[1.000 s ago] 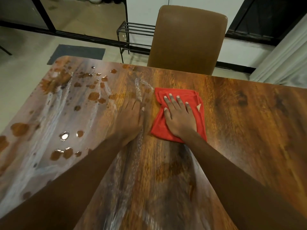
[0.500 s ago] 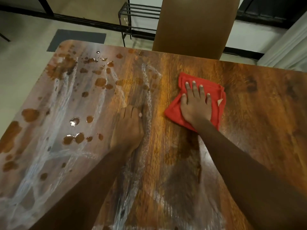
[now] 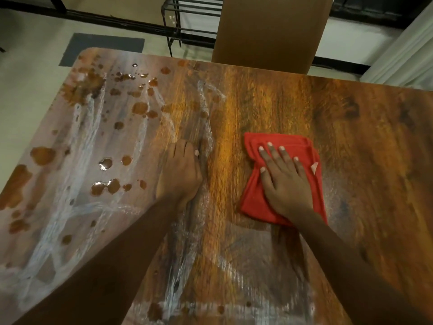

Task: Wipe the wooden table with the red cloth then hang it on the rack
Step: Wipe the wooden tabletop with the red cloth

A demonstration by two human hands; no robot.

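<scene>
The folded red cloth [image 3: 254,198] lies flat on the wooden table [image 3: 365,141], right of centre. My right hand [image 3: 284,180] presses down on it with fingers spread. My left hand [image 3: 179,175] rests on the bare tabletop to the cloth's left, fingers curled under, holding nothing. Brown liquid drops and puddles [image 3: 106,187] and pale wet streaks cover the table's left half. A black metal rack [image 3: 194,22] stands on the floor beyond the table's far edge.
A brown chair [image 3: 271,31] is pushed in at the far side of the table, beside the rack. A dark mat [image 3: 103,46] lies on the pale floor at far left. A white curtain [image 3: 407,55] hangs at the right.
My right hand has slid the cloth to the right and then back toward me across the table. The left hand stays planted, and my view has shifted lower over the table.
</scene>
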